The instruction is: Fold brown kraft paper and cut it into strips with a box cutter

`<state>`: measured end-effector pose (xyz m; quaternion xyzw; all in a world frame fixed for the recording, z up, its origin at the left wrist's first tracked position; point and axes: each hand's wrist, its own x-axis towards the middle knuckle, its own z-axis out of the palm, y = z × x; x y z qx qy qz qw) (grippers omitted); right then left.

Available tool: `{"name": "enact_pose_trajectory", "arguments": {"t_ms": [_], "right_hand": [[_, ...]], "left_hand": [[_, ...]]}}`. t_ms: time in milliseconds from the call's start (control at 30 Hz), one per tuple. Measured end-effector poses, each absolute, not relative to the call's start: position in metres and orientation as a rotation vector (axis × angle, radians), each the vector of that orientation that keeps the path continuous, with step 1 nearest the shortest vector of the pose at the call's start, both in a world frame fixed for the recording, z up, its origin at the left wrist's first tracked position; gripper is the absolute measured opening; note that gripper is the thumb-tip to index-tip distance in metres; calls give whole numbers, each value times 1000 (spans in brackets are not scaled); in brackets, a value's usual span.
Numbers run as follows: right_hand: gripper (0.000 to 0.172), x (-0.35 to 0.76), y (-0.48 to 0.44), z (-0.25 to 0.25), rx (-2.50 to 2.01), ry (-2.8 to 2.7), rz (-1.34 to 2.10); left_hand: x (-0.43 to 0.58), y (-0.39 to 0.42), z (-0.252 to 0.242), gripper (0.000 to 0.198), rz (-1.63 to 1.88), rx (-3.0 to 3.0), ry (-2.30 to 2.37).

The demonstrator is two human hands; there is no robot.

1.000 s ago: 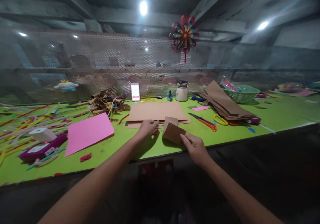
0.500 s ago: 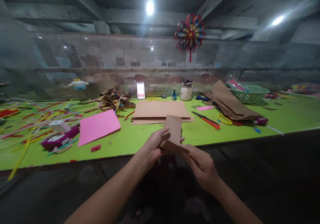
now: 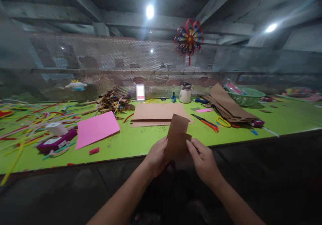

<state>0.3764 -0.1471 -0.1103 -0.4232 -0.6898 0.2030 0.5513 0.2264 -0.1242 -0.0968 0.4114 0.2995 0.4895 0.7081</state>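
A folded piece of brown kraft paper [image 3: 178, 141] is held up in front of the table's near edge. My left hand [image 3: 158, 158] is closed around its left side, with part of the fingers hidden behind the paper. On the right, my right hand [image 3: 201, 156] pinches the paper's edge between thumb and fingers. Beyond the hands lie flat sheets of brown paper [image 3: 156, 112] on the green table [image 3: 141, 137]. To their right rest scissors with orange handles [image 3: 207, 122].
At the left are a pink sheet [image 3: 98, 129], a purple box [image 3: 56, 143] and scattered pipe cleaners [image 3: 22, 134]. Brown paper sheets [image 3: 228, 106] and a green basket [image 3: 248, 97] stand right. A white jug [image 3: 185, 93] and a lit phone [image 3: 140, 93] are at the back.
The near part of the brown paper has swung up from a flat, edge-on position to face me. My right hand has moved up with its edge; my left hand still holds it.
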Motion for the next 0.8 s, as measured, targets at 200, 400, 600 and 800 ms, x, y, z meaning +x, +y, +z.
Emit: {"name": "enact_pose_trajectory", "arguments": {"t_ms": [200, 400, 600, 800], "right_hand": [[25, 373, -134, -107, -1013, -1629, 136], [19, 366, -130, -106, -1006, -1549, 87], [20, 363, -128, -109, -1014, -1500, 188], [20, 361, -128, -114, -1002, -1495, 359]], "left_hand": [[228, -142, -107, 34, 1120, 853, 619], [230, -147, -112, 48, 1126, 628, 566], [232, -152, -108, 52, 1143, 627, 553], [229, -153, -111, 49, 1170, 712, 516]]}}
